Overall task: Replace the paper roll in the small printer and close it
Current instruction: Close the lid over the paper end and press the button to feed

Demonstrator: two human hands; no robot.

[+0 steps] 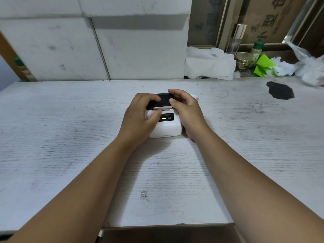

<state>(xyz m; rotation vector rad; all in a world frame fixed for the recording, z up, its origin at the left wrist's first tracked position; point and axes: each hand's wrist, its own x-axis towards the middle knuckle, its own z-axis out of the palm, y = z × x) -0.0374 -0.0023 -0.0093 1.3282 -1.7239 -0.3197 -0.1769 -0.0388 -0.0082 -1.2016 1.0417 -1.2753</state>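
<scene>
A small white printer (166, 129) with a black lid (164, 99) stands in the middle of the pale wooden table (70, 137). A lit indicator shows on its black front panel. A strip of white paper (162, 107) shows at the slot between lid and body. My left hand (140, 118) clasps the printer's left side, fingers on the lid's left part. My right hand (187, 111) wraps the right side, fingertips on the lid's top edge. The paper roll itself is hidden. A bit of white (195, 97) peeks out behind my right hand.
A dark stain (280, 90) marks the table at the far right. Behind the table's back edge lie crumpled white paper (208, 65), a green wrapper (263, 65), a small green-capped bottle (256, 50) and plastic bags (310, 67). White boards (105, 50) stand against the wall.
</scene>
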